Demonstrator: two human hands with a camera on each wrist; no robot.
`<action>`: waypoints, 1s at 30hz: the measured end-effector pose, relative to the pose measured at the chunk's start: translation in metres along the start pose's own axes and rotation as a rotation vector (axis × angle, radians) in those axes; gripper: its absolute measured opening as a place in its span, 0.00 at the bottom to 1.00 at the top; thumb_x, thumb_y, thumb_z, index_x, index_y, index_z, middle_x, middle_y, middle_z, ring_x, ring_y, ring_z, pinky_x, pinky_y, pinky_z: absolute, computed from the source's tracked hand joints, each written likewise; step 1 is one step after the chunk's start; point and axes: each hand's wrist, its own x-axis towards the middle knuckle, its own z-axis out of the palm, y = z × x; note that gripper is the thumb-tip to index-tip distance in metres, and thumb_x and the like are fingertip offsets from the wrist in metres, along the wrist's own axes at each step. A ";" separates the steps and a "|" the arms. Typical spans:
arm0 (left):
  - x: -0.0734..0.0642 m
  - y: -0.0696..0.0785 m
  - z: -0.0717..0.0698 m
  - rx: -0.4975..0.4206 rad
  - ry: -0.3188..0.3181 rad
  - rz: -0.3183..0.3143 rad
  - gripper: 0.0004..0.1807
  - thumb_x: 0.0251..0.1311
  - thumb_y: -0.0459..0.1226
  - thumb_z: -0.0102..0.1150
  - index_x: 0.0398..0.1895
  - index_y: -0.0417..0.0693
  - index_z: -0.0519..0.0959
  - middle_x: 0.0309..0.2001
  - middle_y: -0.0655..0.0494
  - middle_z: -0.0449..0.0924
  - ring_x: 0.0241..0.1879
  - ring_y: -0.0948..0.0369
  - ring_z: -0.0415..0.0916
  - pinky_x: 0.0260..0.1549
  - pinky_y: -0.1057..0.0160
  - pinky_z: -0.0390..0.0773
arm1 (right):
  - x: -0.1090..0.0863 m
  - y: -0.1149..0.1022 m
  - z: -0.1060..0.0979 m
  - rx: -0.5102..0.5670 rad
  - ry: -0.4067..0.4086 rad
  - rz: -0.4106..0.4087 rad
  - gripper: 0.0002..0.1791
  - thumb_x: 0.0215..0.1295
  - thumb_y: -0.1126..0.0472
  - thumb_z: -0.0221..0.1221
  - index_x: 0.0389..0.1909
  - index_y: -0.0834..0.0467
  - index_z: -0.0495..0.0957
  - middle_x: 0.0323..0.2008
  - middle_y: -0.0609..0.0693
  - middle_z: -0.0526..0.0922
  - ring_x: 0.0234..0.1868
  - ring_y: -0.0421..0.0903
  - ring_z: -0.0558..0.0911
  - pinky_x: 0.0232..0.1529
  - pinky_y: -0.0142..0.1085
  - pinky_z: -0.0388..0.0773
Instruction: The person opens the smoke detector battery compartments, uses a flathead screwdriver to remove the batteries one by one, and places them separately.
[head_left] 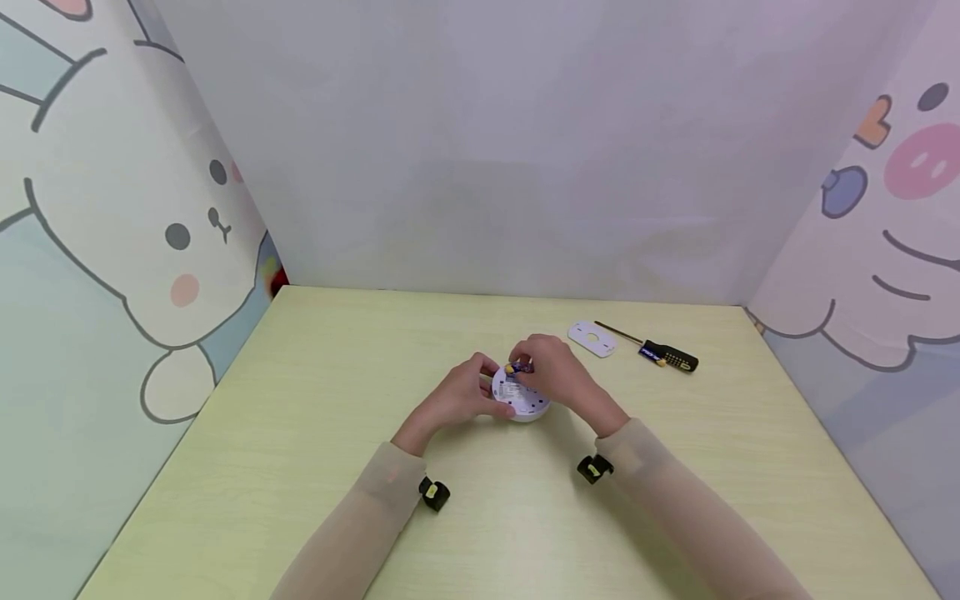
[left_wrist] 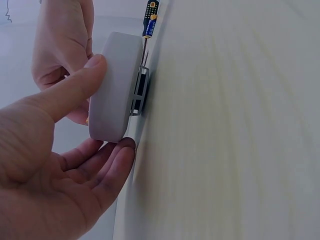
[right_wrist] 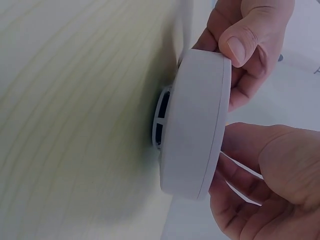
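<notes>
A round white smoke detector (head_left: 522,400) is held with its labelled back up and its slotted vent (right_wrist: 160,120) down, close over the table. My left hand (head_left: 462,392) grips its rim, with the thumb on the near side and fingers at the far and lower edge, as the left wrist view shows. At the detector's back, my right hand (head_left: 553,367) pinches a small blue and yellow battery (head_left: 513,368) at the far part. In the right wrist view, the right fingers (right_wrist: 235,180) lie behind the detector body (right_wrist: 195,120), which hides the battery.
Beyond the hands, to the right, lies a white mounting plate (head_left: 592,339) with a central hole. Beside it is a black-handled screwdriver (head_left: 678,358), with another blue and yellow battery (head_left: 650,356) against its handle. Walls stand behind and at both sides of the table (head_left: 337,350).
</notes>
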 end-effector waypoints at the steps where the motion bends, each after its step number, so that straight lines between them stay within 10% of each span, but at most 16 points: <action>1: 0.000 0.000 0.000 0.002 0.002 0.000 0.37 0.55 0.43 0.84 0.61 0.45 0.70 0.60 0.49 0.80 0.54 0.56 0.82 0.51 0.55 0.84 | 0.000 0.000 0.000 -0.004 0.003 -0.001 0.08 0.61 0.70 0.75 0.40 0.60 0.89 0.35 0.51 0.86 0.38 0.46 0.83 0.42 0.41 0.83; 30: 0.000 -0.003 0.000 -0.006 0.000 0.006 0.38 0.54 0.44 0.84 0.61 0.45 0.70 0.58 0.50 0.81 0.55 0.56 0.83 0.52 0.56 0.84 | -0.005 0.000 -0.007 0.020 0.018 -0.006 0.07 0.62 0.66 0.74 0.40 0.59 0.90 0.36 0.49 0.89 0.37 0.43 0.84 0.43 0.40 0.85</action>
